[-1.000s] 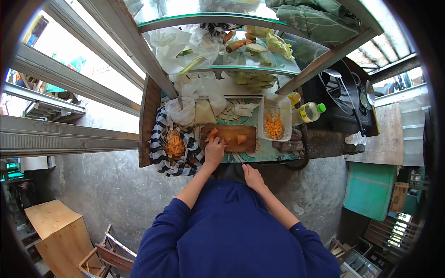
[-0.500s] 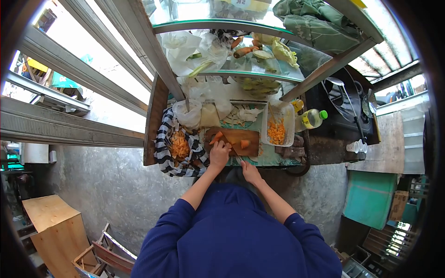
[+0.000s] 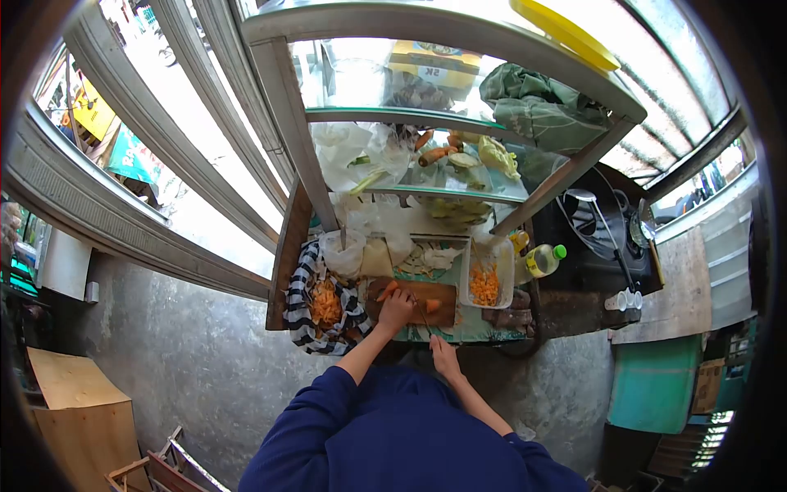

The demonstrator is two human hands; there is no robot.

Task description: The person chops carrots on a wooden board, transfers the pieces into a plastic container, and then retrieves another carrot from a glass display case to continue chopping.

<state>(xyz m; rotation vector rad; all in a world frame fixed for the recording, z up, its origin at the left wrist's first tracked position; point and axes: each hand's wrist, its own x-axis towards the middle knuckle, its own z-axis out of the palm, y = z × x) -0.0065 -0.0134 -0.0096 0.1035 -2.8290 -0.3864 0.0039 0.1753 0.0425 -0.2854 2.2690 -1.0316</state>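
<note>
My left hand (image 3: 397, 309) is closed on an orange carrot (image 3: 388, 289), pressing it against the wooden cutting board (image 3: 445, 316). In my right hand (image 3: 444, 356) is the handle of a knife (image 3: 424, 319), its blade slanting up across the board beside the left fingers. A shorter carrot piece (image 3: 432, 305) lies on the board to the right of the blade. Left of the board, shredded carrot (image 3: 326, 303) fills a bowl-like heap lined with a black-and-white checked cloth (image 3: 297, 283). Diced carrot (image 3: 484, 287) sits in a clear plastic container (image 3: 507, 279) on the right.
Behind the board are pale peelings (image 3: 426, 260) and plastic bags (image 3: 343, 250). A glass-shelved cabinet (image 3: 410, 194) holding vegetables rises above. On the right stand a green-capped bottle (image 3: 543, 261), a black stove (image 3: 586, 238) with a ladle, and white cups (image 3: 623, 301).
The head view has tilted up, so the worktop sits lower in the picture and more of the cabinet shows. Both hands keep their hold on the carrot and knife.
</note>
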